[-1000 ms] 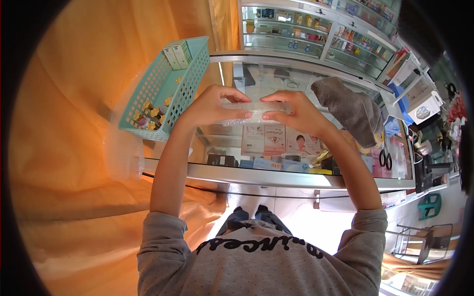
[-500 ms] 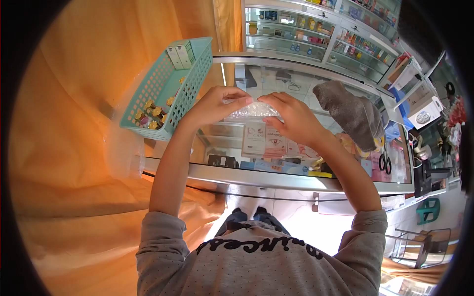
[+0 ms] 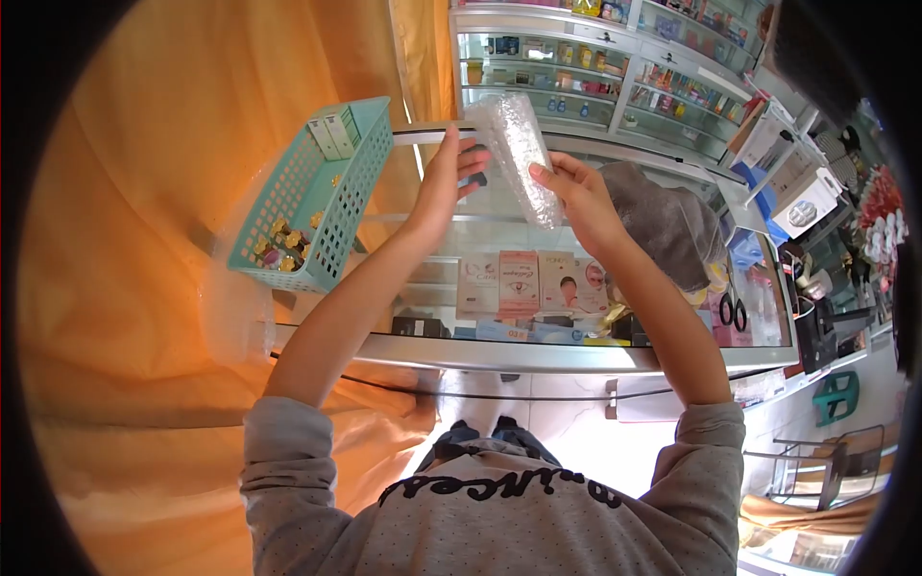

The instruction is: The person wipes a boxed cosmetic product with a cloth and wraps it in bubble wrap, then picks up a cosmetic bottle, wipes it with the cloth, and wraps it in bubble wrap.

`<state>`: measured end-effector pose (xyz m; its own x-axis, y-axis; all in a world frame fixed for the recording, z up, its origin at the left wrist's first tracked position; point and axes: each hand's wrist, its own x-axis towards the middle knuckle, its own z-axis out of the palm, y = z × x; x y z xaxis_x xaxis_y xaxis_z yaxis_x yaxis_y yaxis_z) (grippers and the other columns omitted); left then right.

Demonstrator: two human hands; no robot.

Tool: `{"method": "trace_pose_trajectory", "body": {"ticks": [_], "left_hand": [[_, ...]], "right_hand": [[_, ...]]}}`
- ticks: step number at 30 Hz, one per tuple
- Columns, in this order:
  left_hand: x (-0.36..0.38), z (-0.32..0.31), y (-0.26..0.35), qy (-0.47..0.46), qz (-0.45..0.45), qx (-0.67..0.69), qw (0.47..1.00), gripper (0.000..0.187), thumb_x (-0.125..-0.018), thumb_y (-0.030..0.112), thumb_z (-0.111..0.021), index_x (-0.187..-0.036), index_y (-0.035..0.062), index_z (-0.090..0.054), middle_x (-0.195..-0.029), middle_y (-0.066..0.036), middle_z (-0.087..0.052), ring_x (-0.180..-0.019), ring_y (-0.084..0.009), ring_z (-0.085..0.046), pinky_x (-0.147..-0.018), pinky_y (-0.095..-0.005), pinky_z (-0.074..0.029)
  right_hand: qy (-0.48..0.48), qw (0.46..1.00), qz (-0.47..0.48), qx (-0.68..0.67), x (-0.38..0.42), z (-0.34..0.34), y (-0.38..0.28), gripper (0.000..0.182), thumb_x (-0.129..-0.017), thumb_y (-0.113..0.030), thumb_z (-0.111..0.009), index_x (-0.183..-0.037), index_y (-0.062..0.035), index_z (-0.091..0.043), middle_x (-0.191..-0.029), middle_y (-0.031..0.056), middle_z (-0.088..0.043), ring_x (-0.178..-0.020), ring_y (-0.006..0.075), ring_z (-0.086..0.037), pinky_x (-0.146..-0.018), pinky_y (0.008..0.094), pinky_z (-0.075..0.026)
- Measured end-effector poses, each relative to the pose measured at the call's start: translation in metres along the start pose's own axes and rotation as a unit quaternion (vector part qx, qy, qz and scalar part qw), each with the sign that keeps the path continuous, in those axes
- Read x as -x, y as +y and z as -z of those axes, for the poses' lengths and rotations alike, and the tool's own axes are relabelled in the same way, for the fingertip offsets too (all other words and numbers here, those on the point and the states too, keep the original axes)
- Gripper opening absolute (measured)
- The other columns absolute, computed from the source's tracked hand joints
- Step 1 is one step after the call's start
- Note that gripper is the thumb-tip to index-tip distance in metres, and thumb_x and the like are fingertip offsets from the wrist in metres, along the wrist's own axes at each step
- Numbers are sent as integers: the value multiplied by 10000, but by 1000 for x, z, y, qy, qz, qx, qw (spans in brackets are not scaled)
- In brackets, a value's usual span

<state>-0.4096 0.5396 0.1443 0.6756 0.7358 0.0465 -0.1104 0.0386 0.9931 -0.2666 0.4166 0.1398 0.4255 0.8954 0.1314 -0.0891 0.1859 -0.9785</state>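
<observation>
A long bundle of clear bubble wrap (image 3: 521,154) is held up slanting above the glass counter, its upper end tipped to the left. My right hand (image 3: 582,200) grips it from the right side, with the thumb across its front. What lies inside the wrap cannot be made out. Just left of the bundle, my left hand (image 3: 448,182) is raised with its fingers apart and holds nothing.
A mint green basket (image 3: 322,206) with small boxes and gold-capped bottles stands at left. On the glass counter (image 3: 442,351) lie a grey towel (image 3: 663,221) and black scissors (image 3: 733,309). Flat boxes (image 3: 519,283) show below the glass. Stocked shelves (image 3: 547,82) stand behind.
The bubble wrap has gone from lying level between both hands to being raised on a slant in my right hand. My left hand has let go and opened.
</observation>
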Motion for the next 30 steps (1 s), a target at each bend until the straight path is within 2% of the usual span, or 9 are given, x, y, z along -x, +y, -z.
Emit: {"method": "trace_pose_trajectory", "body": {"ticks": [5, 7, 8, 10, 11, 13, 16, 20, 30], "left_hand": [[-25, -26, -13, 58, -30, -8, 998, 793, -910, 678, -238, -1313, 19, -419, -1144, -101, -553, -1134, -185, -479, -964, -345, -351], [-33, -33, -21, 98, -18, 104, 990, 731, -899, 659, -349, -1151, 4, -555, -937, -71, -592, -939, -152, -544, -837, -319, -430], [-35, -32, -25, 96, -19, 105, 990, 731, -899, 659, -349, -1151, 4, -555, -937, -71, -592, -939, -152, -544, -837, -319, -430], [-24, -34, -22, 86, -100, 95, 987, 538, -927, 546, -455, -894, 29, -598, -714, -24, -550, -676, -104, -551, -617, -251, -461], [-22, -34, -23, 82, -99, 94, 987, 538, -927, 546, -455, -894, 29, -598, -714, -24, -550, -676, -104, -551, -617, -251, -461], [-19, -33, -25, 96, -162, 92, 978, 416, -939, 405, -536, -702, 64, -517, -554, 18, -472, -456, -49, -443, -416, -198, -363], [-17, -38, -21, 127, -224, 93, 962, 382, -949, 336, -542, -676, 78, -474, -479, 43, -400, -385, -25, -367, -358, -199, -301], [-16, -37, -19, 131, -240, 84, 958, 366, -957, 315, -533, -690, 69, -487, -484, 43, -403, -393, -22, -363, -367, -205, -296], [-17, -36, -19, 121, -231, 69, 963, 354, -959, 281, -533, -686, 64, -476, -479, 39, -405, -385, -31, -360, -361, -217, -272]], "right_hand": [[4, 997, 4, -72, 1, 1, 0, 354, -828, -177, -702, -1107, 8, -585, -997, 61, -653, -859, 102, -602, -762, 235, -459], [-6, 996, 15, -83, 2, 0, -2, 362, -830, -177, -700, -1115, 10, -577, -988, 59, -652, -870, 104, -599, -773, 240, -457], [-5, 996, 16, -82, 3, -1, -3, 362, -830, -177, -700, -1115, 10, -577, -988, 59, -652, -870, 104, -599, -773, 240, -457], [12, 996, 31, -85, 3, -1, -6, 354, -830, -169, -699, -1109, 10, -576, -989, 61, -649, -883, 105, -597, -775, 245, -459], [16, 996, 32, -86, 3, 0, -6, 354, -830, -169, -699, -1109, 10, -576, -989, 61, -649, -883, 105, -597, -775, 245, -459], [43, 993, 53, -97, 1, 1, -4, 352, -819, -139, -707, -1104, 14, -566, -1005, 70, -637, -904, 112, -595, -774, 248, -467], [111, 989, 49, -80, 1, -1, -1, 362, -806, -103, -714, -1105, 22, -552, -1019, 79, -624, -912, 121, -597, -769, 251, -477], [120, 986, 46, -103, 0, -2, 0, 368, -803, -81, -712, -1111, 26, -540, -1017, 85, -618, -902, 127, -602, -759, 253, -484], [47, 979, 47, -195, 6, -12, -4, 337, -827, -91, -687, -1112, 23, -549, -1018, 73, -637, -936, 114, -581, -805, 245, -451]]}}
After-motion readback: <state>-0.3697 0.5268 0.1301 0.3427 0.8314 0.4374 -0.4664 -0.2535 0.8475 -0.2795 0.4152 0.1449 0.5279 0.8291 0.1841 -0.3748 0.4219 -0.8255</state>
